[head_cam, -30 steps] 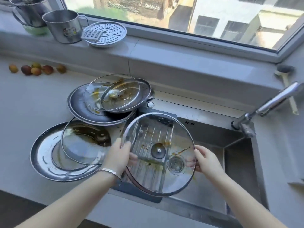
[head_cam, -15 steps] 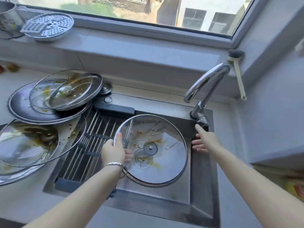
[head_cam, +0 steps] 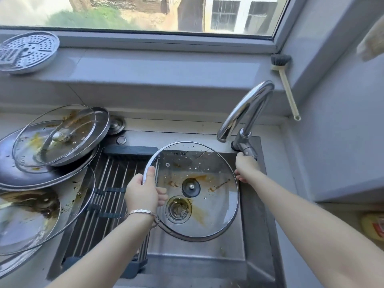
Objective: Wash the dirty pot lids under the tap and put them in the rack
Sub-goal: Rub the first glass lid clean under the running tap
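A large glass pot lid with a metal rim and brown sauce smears hangs tilted over the sink, below the curved chrome tap. My left hand grips its left rim, thumb on top and fingers underneath. My right hand is off the lid and touches the tap's lever at the tap base. No water runs. Several dirty lids lie stacked on the counter to the left, with a bigger smeared one in front. The roll-up rack spans the sink's left half and holds nothing.
A perforated steamer plate sits on the window sill at the left. A dish brush leans in the sill's right corner. The wall stands close on the right, with a yellow packet on the counter there.
My right hand let go of the lid's right rim and moved up to the tap lever. My left hand alone now carries the lid, shifted right over the drain.
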